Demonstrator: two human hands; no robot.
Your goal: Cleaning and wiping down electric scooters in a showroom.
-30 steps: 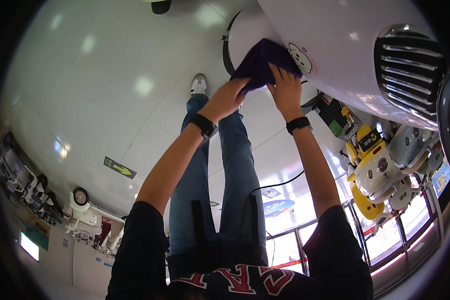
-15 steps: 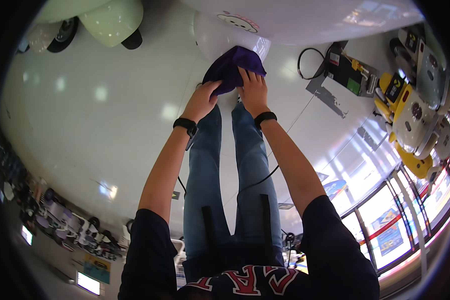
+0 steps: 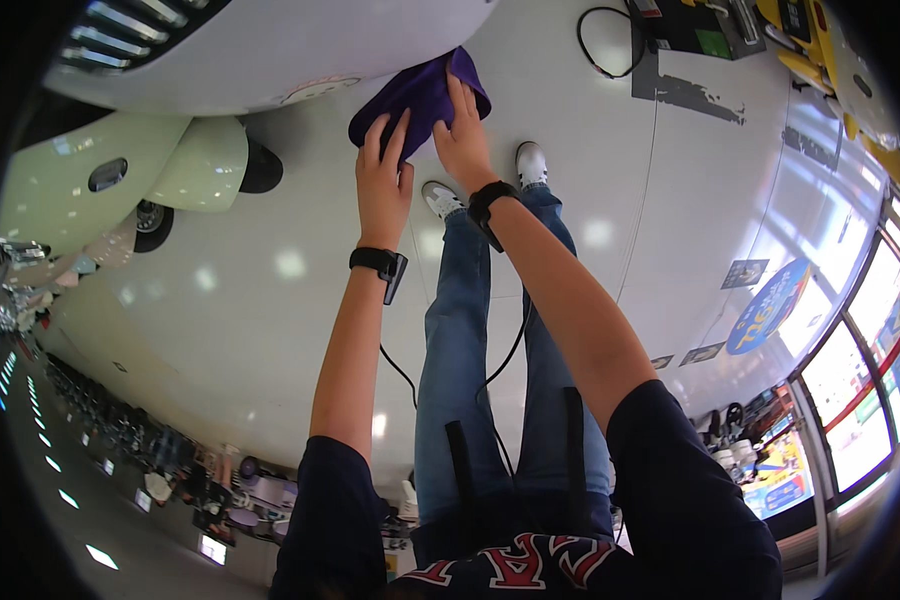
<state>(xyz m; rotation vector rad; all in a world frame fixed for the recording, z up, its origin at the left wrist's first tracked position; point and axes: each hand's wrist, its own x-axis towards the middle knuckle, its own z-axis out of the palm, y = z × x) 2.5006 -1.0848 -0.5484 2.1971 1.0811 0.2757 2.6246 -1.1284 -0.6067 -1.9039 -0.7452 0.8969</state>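
A purple cloth point(image 3: 410, 100) is bunched between my two hands, beneath the lower edge of a glossy pale lavender scooter body point(image 3: 320, 50). Its upper edge meets that panel; whether it presses on it I cannot tell. My left hand point(image 3: 383, 180) grips the near left part of the cloth, with the fingers over it and the thumb at its near edge. On the right side, my right hand point(image 3: 464, 140) holds the cloth with its fingers laid along the fold. A cartoon sticker point(image 3: 320, 88) shows on the panel just left of the cloth.
A pale green scooter point(image 3: 100, 175) with a dark wheel stands at the left. At the upper right lie a looped black cable point(image 3: 582, 45) and a dark box point(image 3: 700, 25). Yellow vehicles point(image 3: 840, 60) stand beyond. A black cord point(image 3: 510, 350) hangs by my legs.
My view has turned, so the scooter panel now fills the upper left and the green scooter shows more. Both hands have shifted with the cloth, which is more spread out.
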